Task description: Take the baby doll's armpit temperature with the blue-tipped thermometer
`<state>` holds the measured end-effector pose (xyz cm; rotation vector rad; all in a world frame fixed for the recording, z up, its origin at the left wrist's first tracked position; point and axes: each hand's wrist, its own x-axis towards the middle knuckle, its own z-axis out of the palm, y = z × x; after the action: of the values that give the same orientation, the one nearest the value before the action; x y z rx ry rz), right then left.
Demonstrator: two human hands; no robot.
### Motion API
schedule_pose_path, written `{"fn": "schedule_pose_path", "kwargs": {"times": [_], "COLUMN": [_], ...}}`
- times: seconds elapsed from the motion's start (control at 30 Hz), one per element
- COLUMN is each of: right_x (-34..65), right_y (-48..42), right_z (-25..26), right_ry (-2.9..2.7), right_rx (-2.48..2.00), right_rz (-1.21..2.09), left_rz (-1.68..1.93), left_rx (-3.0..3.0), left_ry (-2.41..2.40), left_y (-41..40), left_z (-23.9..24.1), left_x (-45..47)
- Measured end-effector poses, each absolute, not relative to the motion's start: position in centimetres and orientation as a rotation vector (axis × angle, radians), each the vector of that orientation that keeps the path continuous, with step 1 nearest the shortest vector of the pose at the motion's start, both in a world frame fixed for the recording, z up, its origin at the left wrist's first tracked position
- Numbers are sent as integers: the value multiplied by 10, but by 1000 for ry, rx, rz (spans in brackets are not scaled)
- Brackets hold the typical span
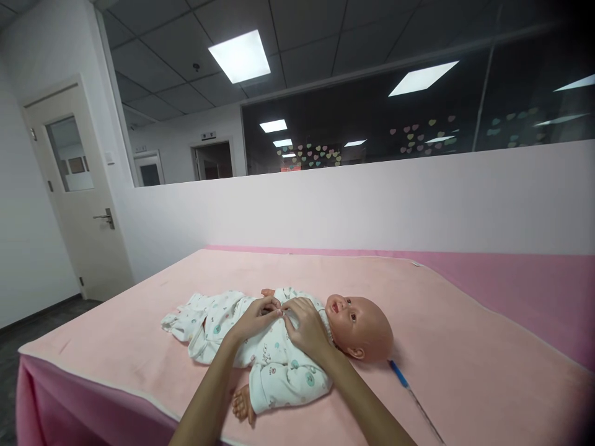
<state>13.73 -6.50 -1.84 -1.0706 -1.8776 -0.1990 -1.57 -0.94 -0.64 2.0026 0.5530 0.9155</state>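
Observation:
A baby doll (367, 325) lies on its back, its head to the right and its legs to the left. It wears a white patterned romper (274, 347) with small green and brown prints. Over the doll's chest, my left hand (258, 316) and my right hand (307, 325) meet at the romper's front, with bent fingertips pinched on the fabric. The exact spot they grip, perhaps a fastening, is too small to make out. One doll hand (243, 404) sticks out of the near sleeve; the other shows at the far side.
A pink blanket (139, 322) covers the table, over a darker pink cloth (534, 297). Right of the doll's head lies a thin rod with a blue handle (398, 374). Behind stands a white half wall (372, 210) with glass above. A door (79, 198) is at the left.

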Motion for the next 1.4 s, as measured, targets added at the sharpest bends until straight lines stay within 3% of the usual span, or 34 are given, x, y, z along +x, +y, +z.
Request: {"fn": "schedule_pose_path", "kwargs": {"times": [1.03, 1.4], "right_x": [131, 129], "right_y": [-67, -66], "right_z": [-15, -17], "right_ry": [-1598, -1536], "right_rx": [-1160, -1119], "right_rz": [-13, -28], "left_rz": [1089, 696], "left_rx": [2013, 1795], "left_ry": [795, 628], "left_y": [-8, -1], "left_z": [-7, -1], "left_x": [-18, -65]}}
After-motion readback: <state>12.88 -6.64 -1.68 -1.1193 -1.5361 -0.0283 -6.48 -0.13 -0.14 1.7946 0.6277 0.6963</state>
